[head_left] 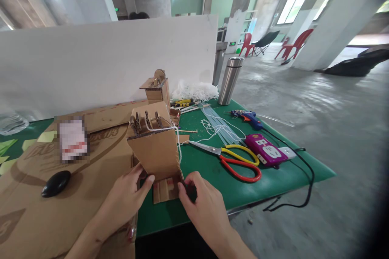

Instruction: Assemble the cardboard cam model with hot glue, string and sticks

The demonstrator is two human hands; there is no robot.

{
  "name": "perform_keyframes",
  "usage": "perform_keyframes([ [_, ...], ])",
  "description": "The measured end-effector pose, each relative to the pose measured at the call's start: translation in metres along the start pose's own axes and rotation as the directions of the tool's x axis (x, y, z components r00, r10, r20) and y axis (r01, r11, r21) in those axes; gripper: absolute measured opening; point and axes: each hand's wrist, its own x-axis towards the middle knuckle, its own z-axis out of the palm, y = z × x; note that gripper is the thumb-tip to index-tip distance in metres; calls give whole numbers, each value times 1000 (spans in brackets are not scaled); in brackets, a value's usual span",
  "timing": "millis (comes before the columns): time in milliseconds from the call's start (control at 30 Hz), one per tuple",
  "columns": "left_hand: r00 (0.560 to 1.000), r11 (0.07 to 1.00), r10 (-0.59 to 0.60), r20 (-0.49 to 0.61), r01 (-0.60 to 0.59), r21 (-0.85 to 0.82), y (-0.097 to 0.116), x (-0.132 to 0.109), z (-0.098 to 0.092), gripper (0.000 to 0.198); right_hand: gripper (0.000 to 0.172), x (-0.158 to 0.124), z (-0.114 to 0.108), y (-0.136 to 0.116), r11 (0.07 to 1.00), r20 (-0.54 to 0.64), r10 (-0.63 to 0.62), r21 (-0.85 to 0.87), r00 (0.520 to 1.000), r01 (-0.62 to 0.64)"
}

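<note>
A handmade cardboard box (154,151) stands tilted in front of me, with upright corrugated pieces and a white cord (162,129) across its top. My left hand (129,188) holds its lower left side, the thumb along the front bottom edge and the other fingers partly hidden behind. At the lower right corner my right hand (202,200) is closed, thumb and curled fingers pinching the box's edge. A flat cardboard flap (165,190) lies under the box between my hands. Behind it stands another cardboard piece (156,89).
Right of the box lie scissors (225,153), a purple power strip (266,149), a blue glue gun (247,117) and clear glue sticks (220,123). A steel flask (231,81) stands near the far corner. Leftward, a large cardboard sheet (100,194) carries a black mouse (56,183).
</note>
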Motion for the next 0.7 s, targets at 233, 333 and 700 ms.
perform_keyframes([
  [233,842,952,198,-503,-42,303,16,-37,27,15,15,0,-1,2,999,22,11,40,1000,-12],
  [333,875,924,365,-318,-300,236,26,-48,46,11,16,0,-1,3,998,33,2,65,999,-4],
  [700,967,969,230,-111,-217,117,36,-31,72,64,16,1,-3,4,995,88,34,85,996,-42],
])
